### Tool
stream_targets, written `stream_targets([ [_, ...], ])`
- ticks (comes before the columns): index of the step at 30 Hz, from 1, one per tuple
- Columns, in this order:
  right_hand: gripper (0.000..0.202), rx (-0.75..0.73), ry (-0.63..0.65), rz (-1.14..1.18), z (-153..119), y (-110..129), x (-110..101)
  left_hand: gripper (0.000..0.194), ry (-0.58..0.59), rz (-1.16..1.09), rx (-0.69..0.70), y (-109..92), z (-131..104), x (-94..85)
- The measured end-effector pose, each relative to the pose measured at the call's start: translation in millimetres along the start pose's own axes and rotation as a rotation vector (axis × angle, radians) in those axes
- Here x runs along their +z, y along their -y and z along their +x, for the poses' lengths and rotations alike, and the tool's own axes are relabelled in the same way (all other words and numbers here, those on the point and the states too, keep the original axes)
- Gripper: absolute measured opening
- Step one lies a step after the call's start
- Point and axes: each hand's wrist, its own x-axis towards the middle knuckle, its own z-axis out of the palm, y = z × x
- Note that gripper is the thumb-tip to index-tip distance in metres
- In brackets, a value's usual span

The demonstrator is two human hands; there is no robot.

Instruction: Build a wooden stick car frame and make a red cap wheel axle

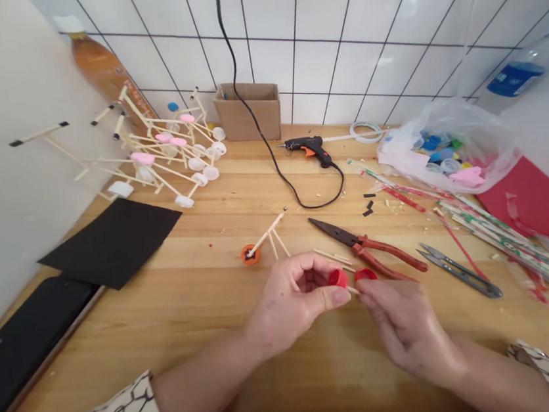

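My left hand (298, 299) is closed on a red bottle cap (338, 279), pinched between thumb and fingers. A short wooden stick (353, 291) runs from this cap toward my right hand (409, 323), whose fingers are closed around its other end. At my right fingertips is a second red cap (365, 275); whether it is held or lies on the table, I cannot tell. Just beyond my left hand a small stick frame (268, 230) stands on the table, joined to an orange cap (250, 254).
Red-handled pliers (365, 243), thread snips (460, 271) and a black glue gun (310, 148) lie beyond my hands. Finished-looking stick models (149, 154) crowd the back left. Black sheet (114, 241), phone (27, 340), bag of caps (451, 146) and wrapped chopsticks (521, 237) lie around.
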Motion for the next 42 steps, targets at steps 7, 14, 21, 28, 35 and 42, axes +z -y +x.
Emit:
stream_targets([
  [7, 0.020, 0.264, 0.167, 0.316, 6.5, 5.0, -7.3, 0.018, -0.017, 0.029, 0.011, -2.8, -2.5, 1.9],
  [14, 0.018, -0.103, -0.051, -0.068, -5.9, -1.7, 4.6, 0.018, -0.035, 0.019, -0.013, 0.8, -4.8, 3.7],
  [21, 0.028, 0.498, 0.249, 0.569, 3.5, 6.9, -7.9, 0.016, -0.052, 0.142, 0.140, -1.8, -10.6, 5.6],
  [28, 0.015, 0.112, 0.043, 0.236, -2.6, 1.5, 0.4, 0.014, -0.064, 0.143, 0.122, -0.5, -10.7, 6.8],
  [35, 0.017, 0.218, 0.066, 0.338, -3.0, 2.9, -0.7, 0.014, -0.067, 0.126, 0.131, -1.4, -12.1, 7.8],
  [42, 0.036, 0.779, 0.249, 1.026, 2.5, -4.6, -1.3, 0.020, 0.017, -0.067, 0.028, 2.0, 0.7, -2.1],
])
